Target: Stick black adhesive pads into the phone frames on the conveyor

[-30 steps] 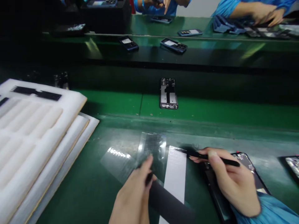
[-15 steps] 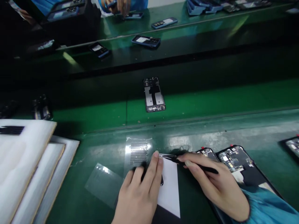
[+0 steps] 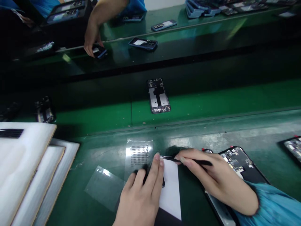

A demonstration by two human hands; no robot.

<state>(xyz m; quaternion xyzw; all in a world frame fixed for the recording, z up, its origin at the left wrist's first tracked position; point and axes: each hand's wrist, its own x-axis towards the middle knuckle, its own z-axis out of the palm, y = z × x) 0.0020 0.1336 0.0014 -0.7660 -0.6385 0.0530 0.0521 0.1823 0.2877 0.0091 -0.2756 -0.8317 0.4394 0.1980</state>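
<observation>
My right hand (image 3: 216, 175) is shut on slim black tweezers (image 3: 195, 161), whose tips hold a small perforated black strip (image 3: 166, 157). My left hand (image 3: 141, 194) lies across a white backing strip (image 3: 170, 191), and its fingers cover a black piece whose shape is hidden. Above it is a clear film sheet (image 3: 138, 155) carrying a dotted grid of tiny dark pieces. A loose clear film (image 3: 103, 188) lies to the left of my left hand. An opened phone (image 3: 237, 164) with exposed circuit boards lies under my right wrist.
Stacked white foam trays (image 3: 28, 163) fill the lower left. Another opened phone (image 3: 293, 147) lies at the right edge. A phone frame (image 3: 158, 95) rests on the green bench beyond. A co-worker's hand (image 3: 91, 45) reaches towards a phone (image 3: 100, 51) at the far bench.
My left hand has moved up onto the white strip, and my right hand has moved slightly left. The view has swung, and a co-worker's arm has come in at the top left.
</observation>
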